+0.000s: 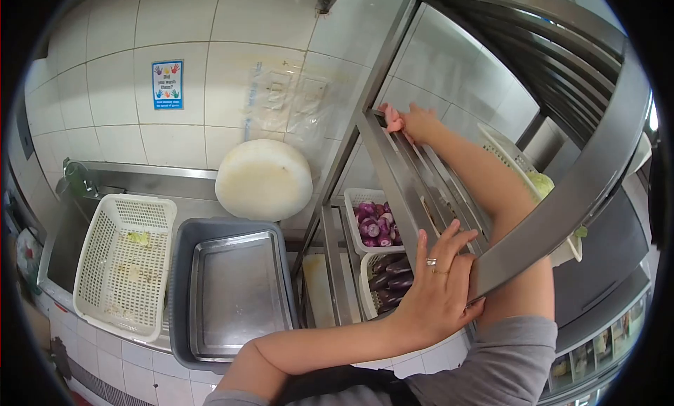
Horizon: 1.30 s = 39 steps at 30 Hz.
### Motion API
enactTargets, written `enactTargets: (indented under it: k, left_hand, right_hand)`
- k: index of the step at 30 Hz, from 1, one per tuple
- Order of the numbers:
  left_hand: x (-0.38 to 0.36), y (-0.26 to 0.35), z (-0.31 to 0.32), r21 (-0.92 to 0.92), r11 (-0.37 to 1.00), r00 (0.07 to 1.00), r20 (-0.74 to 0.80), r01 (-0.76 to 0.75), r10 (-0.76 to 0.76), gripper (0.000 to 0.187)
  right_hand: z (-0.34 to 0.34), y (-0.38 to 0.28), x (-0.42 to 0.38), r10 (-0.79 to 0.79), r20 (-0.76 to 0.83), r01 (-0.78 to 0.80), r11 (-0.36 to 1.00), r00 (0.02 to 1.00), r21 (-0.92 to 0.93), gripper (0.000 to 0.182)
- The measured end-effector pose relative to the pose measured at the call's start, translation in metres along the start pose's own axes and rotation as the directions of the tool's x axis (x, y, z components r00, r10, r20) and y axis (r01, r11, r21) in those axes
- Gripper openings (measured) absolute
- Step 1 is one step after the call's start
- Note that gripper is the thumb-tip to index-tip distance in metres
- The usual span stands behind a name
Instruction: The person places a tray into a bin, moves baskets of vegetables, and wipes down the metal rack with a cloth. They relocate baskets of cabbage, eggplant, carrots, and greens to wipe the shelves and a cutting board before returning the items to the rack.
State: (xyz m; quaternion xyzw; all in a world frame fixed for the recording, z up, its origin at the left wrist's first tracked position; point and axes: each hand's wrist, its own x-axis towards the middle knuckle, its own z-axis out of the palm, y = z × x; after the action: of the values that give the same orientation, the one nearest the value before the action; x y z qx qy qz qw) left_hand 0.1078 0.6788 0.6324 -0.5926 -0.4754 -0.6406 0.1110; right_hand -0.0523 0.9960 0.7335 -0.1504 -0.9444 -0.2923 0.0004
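My right hand (421,123) reaches across the metal shelf rack (393,171) to its far corner. It is closed on a crumpled pink cloth (392,118), pressed against the slatted shelf beside the upright post. My left hand (442,276), with a ring on one finger, rests at the near edge of the same shelf. Its fingers are spread and touch the metal, with the thumb by the front rail. Brown bits of residue (428,211) lie on the slats between the two hands.
Below the shelf are a basket of purple onions (375,223) and a basket of eggplants (391,280). Left are a white perforated basket (88,283), a grey tub (180,294) holding a metal tray (239,294), and a round white board (263,180). Cabbage (540,183) sits right.
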Motion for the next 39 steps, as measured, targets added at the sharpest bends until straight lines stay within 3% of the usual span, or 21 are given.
enactTargets:
  k: [1, 3, 4, 6, 7, 9, 11, 13, 16, 18, 20, 23, 24, 28, 30, 31, 33, 34, 36, 38, 39]
  left_hand:
    - [0.000, 0.000, -0.001, 0.010, 1.000, 1.000, 0.017, -0.005, 0.005, 0.055]
    - [0.000, 0.000, -0.003, 0.028, 1.000, 0.999, 0.031, -0.007, 0.006, 0.056]
    - [0.000, 0.000, -0.003, 0.014, 1.000, 0.999, 0.035, 0.007, -0.008, 0.056]
    - [-0.002, 0.001, -0.003, -0.001, 1.000, 0.998, 0.060, 0.022, -0.022, 0.056]
    - [-0.002, 0.001, -0.003, 0.004, 1.000, 0.998, 0.048, 0.027, -0.027, 0.055]
    - [-0.001, 0.003, -0.001, 0.022, 0.999, 1.000, 0.017, 0.026, -0.027, 0.055]
    - [-0.001, 0.003, -0.003, 0.018, 1.000, 1.000, 0.018, 0.025, -0.025, 0.056]
    - [-0.001, 0.003, -0.001, 0.020, 1.000, 1.000, -0.005, 0.016, -0.016, 0.063]
    - [-0.001, 0.003, 0.000, -0.096, 0.995, 0.999, -0.039, 0.016, -0.020, 0.066]
    - [-0.001, 0.003, 0.001, -0.110, 0.994, 0.999, -0.031, -0.012, 0.009, 0.072]
    - [-0.002, 0.003, 0.006, 0.073, 0.997, 0.993, -0.111, -0.029, 0.037, 0.075]
    - [-0.002, 0.005, 0.008, -0.066, 0.997, 0.990, -0.139, -0.030, 0.021, 0.071]
    - [-0.003, 0.005, 0.010, -0.098, 0.995, 0.989, -0.150, -0.007, -0.007, 0.066]
    - [-0.006, 0.008, 0.012, -0.017, 0.999, 0.977, -0.209, -0.039, 0.035, 0.070]
    - [-0.006, 0.011, 0.016, 0.018, 0.981, 0.923, -0.335, -0.193, 0.188, 0.071]
    - [-0.007, 0.019, 0.014, 0.026, 0.979, 0.920, -0.338, -0.201, 0.198, 0.071]
    - [-0.009, 0.043, 0.010, 0.417, 0.885, 0.901, -0.270, -0.209, 0.340, 0.067]
    - [-0.007, 0.052, 0.016, 0.431, 0.879, 0.902, -0.266, -0.205, 0.341, 0.067]
    - [-0.003, 0.066, 0.035, 0.688, 0.643, 0.791, -0.164, -0.337, 0.589, 0.062]
    - [0.011, 0.075, 0.066, 0.753, 0.530, 0.745, -0.082, -0.389, 0.662, 0.054]
    - [0.031, 0.079, 0.089, 0.680, 0.523, 0.710, -0.005, -0.513, 0.704, 0.054]
  right_hand:
    - [-0.005, -0.002, 0.010, -0.008, 0.007, 0.009, 0.987, 1.000, -0.158, 0.044]
    - [0.008, -0.006, 0.033, 0.032, -0.473, -0.062, 0.997, 0.880, -0.048, 0.048]
    - [0.019, 0.001, 0.047, 0.028, -0.474, -0.058, 0.997, 0.880, -0.049, 0.048]
    - [0.055, 0.031, 0.063, -0.082, -0.004, 0.072, 0.860, 0.997, 0.506, 0.055]
    - [0.058, 0.034, 0.048, -0.073, 0.000, 0.063, 0.855, 0.997, 0.515, 0.055]
    - [0.052, 0.037, 0.005, -0.164, -0.277, 0.301, 0.757, 0.947, 0.580, 0.025]
    - [0.038, 0.036, -0.059, -0.118, -0.203, 0.193, 0.895, 0.972, 0.401, 0.047]
    - [0.018, 0.010, -0.134, -0.062, -0.239, 0.153, 0.912, 0.969, 0.380, 0.044]
    - [-0.005, -0.014, -0.253, 0.073, -0.207, 0.114, 0.637, 0.976, 0.762, 0.035]
    - [-0.048, -0.043, -0.325, 0.106, -0.204, 0.092, 0.633, 0.973, 0.769, 0.027]
    - [-0.061, -0.046, -0.379, 0.033, -0.158, 0.060, 0.834, 0.987, 0.549, 0.030]
    - [-0.066, -0.053, -0.433, 0.254, -0.057, -0.165, 0.767, 0.966, 0.620, 0.038]
    - [-0.056, -0.047, -0.450, 0.299, -0.114, -0.123, 0.668, 0.947, 0.734, 0.045]
    - [0.033, 0.011, -0.523, 0.525, -0.224, -0.312, 0.742, 0.821, 0.594, 0.045]
    - [0.097, 0.048, -0.569, 0.656, 0.256, -0.609, 0.392, 0.711, 0.689, 0.049]
    - [0.126, 0.060, -0.584, 0.704, 0.181, -0.567, 0.364, 0.687, 0.738, 0.050]
    - [0.155, 0.065, -0.597, 0.812, 0.092, -0.443, 0.216, 0.577, 0.870, 0.046]
    - [0.170, 0.068, -0.598, 0.805, 0.093, -0.432, 0.214, 0.586, 0.876, 0.046]
    - [0.198, 0.080, -0.594, 0.949, -0.172, 0.028, 0.170, 0.266, 0.985, 0.041]
    - [0.204, 0.091, -0.579, 0.951, -0.245, 0.116, 0.226, 0.190, 0.967, 0.040]
    - [0.191, 0.100, -0.565, 0.917, -0.394, 0.089, 0.388, 0.066, 0.917, 0.040]
